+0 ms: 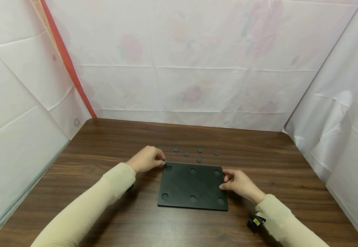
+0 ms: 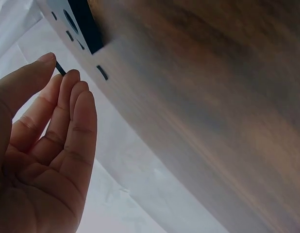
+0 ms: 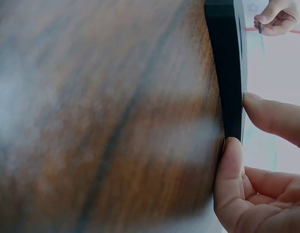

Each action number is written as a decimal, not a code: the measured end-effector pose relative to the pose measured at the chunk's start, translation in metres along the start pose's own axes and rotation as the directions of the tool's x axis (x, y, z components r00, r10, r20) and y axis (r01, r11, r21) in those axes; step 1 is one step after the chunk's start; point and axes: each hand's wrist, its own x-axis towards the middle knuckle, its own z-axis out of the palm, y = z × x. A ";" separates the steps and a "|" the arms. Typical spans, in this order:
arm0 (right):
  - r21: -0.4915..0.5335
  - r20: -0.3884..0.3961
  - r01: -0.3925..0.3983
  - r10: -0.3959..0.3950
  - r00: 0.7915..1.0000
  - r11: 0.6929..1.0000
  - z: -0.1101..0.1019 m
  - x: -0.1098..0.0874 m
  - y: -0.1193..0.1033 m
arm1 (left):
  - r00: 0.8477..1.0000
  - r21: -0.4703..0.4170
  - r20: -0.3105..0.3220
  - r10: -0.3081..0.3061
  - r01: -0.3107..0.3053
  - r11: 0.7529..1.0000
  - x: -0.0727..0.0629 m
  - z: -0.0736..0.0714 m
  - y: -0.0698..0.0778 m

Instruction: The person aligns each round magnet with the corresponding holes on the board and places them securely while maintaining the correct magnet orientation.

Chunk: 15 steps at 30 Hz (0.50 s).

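Observation:
A flat black board (image 1: 194, 182) with round shallow recesses in two rows lies on the wooden table. Between the thumb and fingertips of my left hand (image 1: 146, 159) is a small dark disc (image 2: 60, 68), held just above the board's far left corner; the right wrist view also catches this disc (image 3: 259, 27) edge-on. My right hand (image 1: 242, 182) grips the board's right edge, thumb on the upper face and a fingertip against the side. Every recess that I can make out looks unfilled.
Several more dark discs lie loose beyond the board's far edge, among them one disc (image 1: 186, 154) near the middle and another disc (image 1: 216, 153) farthest right. Pale patterned cloth (image 1: 179, 85) hangs behind the table (image 1: 129, 133) and along both sides.

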 end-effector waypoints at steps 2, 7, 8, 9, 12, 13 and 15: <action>0.002 -0.001 -0.001 0.001 1.000 1.000 0.000 0.000 0.000 | 1.000 0.003 0.003 0.014 -0.014 1.000 0.000 0.002 0.001; 0.007 -0.001 -0.002 0.002 1.000 1.000 0.000 0.000 0.000 | 1.000 0.001 0.004 0.017 -0.017 1.000 -0.001 0.008 0.004; 0.009 0.000 -0.002 0.002 1.000 1.000 0.000 0.000 0.001 | 1.000 0.002 0.004 0.012 -0.012 1.000 -0.001 0.009 0.004; 0.010 0.001 -0.001 0.001 1.000 1.000 0.000 0.000 0.001 | 1.000 0.002 0.006 0.012 -0.012 1.000 0.000 0.010 0.004; 0.013 0.001 -0.004 0.004 1.000 1.000 0.000 0.000 0.001 | 1.000 0.007 0.009 0.011 -0.011 1.000 -0.001 0.013 0.005; 0.013 0.001 -0.004 0.004 1.000 1.000 0.000 0.000 0.001 | 1.000 0.008 0.009 0.009 -0.009 1.000 -0.001 0.013 0.006; 0.012 0.003 -0.004 0.003 1.000 1.000 0.000 -0.001 0.001 | 1.000 0.008 0.011 0.003 -0.003 1.000 -0.001 0.015 0.007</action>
